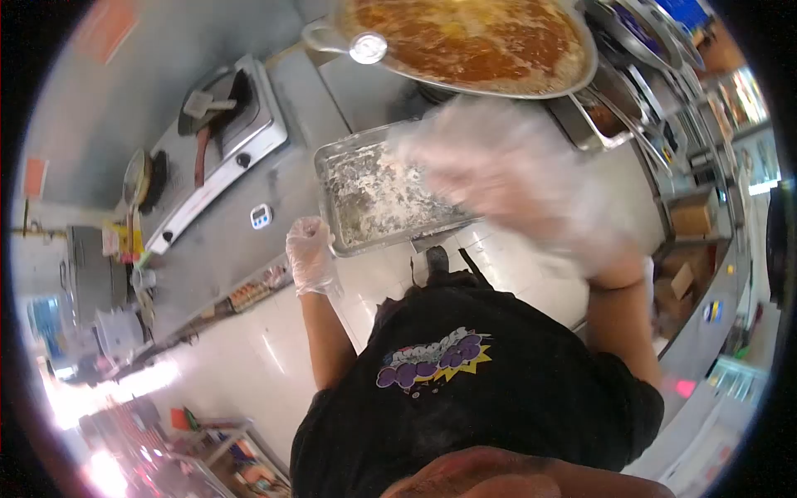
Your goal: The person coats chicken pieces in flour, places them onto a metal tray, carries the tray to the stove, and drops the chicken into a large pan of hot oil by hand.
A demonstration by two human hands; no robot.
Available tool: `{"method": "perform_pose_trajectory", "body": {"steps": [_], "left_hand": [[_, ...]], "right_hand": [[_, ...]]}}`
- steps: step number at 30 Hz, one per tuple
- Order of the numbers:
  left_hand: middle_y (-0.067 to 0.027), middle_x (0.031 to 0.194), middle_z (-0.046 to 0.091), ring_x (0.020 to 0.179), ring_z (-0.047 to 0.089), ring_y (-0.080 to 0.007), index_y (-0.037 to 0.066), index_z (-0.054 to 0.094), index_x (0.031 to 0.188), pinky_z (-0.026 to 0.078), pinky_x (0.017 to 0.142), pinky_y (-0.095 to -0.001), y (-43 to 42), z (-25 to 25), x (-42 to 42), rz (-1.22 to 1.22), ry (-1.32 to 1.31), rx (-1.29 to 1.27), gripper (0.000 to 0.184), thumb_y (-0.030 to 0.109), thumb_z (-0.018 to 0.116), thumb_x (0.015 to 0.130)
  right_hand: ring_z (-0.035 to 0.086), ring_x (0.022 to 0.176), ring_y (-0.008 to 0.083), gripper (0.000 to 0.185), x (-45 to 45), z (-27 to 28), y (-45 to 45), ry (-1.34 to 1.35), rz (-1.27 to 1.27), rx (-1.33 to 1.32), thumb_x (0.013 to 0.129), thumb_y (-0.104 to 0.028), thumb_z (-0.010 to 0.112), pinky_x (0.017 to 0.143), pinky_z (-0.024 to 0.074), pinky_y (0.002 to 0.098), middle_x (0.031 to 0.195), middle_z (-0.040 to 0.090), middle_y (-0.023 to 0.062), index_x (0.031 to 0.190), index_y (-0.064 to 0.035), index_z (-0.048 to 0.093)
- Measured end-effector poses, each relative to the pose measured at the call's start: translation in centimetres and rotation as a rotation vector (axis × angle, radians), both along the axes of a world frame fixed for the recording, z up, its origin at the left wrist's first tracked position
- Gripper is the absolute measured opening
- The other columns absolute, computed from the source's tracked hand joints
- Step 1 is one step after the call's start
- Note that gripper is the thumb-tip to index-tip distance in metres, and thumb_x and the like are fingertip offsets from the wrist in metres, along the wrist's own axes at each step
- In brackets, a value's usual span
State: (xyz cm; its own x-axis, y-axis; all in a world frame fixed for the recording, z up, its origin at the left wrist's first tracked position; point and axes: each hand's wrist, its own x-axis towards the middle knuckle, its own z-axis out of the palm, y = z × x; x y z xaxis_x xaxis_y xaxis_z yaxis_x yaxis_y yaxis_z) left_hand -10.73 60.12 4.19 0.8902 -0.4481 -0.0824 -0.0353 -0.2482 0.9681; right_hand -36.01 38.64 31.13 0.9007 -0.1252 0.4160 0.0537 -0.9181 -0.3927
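Observation:
My left hand (309, 253), in a clear plastic glove, is closed at the left rim of a rectangular metal tray (329, 199). White flour-like powder (382, 187) coats the tray's floor in uneven clumps. Over the tray's right side is my right hand (506, 166), also gloved and smeared by motion; its fingers cannot be made out. Just beyond the tray stands a large round pan (531, 93) of bubbling orange-brown oil (473, 37), its looped handle (324, 37) pointing left.
To the left is a white stove (220, 174) holding a dark pan and a wooden-handled tool. A small timer (261, 217) lies on the steel counter (290, 158). Metal containers (610, 108) with tongs (631, 129) stand right of the oil. Shelves with cardboard boxes (693, 214) line the right.

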Motion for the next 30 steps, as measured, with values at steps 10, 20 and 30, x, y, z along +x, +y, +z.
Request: {"method": "perform_pose_trajectory", "body": {"steps": [10,20,30], "left_hand": [[-0.0102,0.109,0.071,0.093,0.067,-0.0187,-0.001,0.069,0.118,0.057,0.081,-0.0338,1.9,-5.5,4.9,-0.157,-0.089,0.1,0.028,0.011,0.066,0.093],[-0.0168,0.13,0.064,0.113,0.059,-0.0246,-0.003,0.061,0.135,0.05,0.097,-0.0398,4.1,-0.8,-4.2,-0.236,0.143,0.103,0.045,0.017,0.061,0.095],[0.0007,0.089,0.059,0.08,0.056,-0.0102,0.007,0.064,0.097,0.044,0.071,-0.027,-3.9,-1.9,-27.4,-0.939,0.503,0.124,0.013,0.005,0.074,0.09]], "right_hand": [[0.07,0.107,0.038,0.043,0.6,-24.9,-3.6,0.317,-1.066,0.379,0.088,-0.031,0.072,0.098,0.055,0.0405,0.114,0.072,0.0233,0.12,-0.0013,0.072],[0.063,0.118,0.0374,0.045,-13.2,-27.1,-0.2,0.149,-1.024,0.925,0.091,-0.019,0.069,0.103,0.0505,0.0463,0.128,0.066,0.0224,0.134,-0.0074,0.064],[0.067,0.084,0.0197,0.039,-45.7,-27.5,12.8,-0.364,-1.53,1.322,0.077,-0.004,0.073,0.074,0.0538,0.0342,0.094,0.073,0.0098,0.116,-0.0018,0.072]]}}
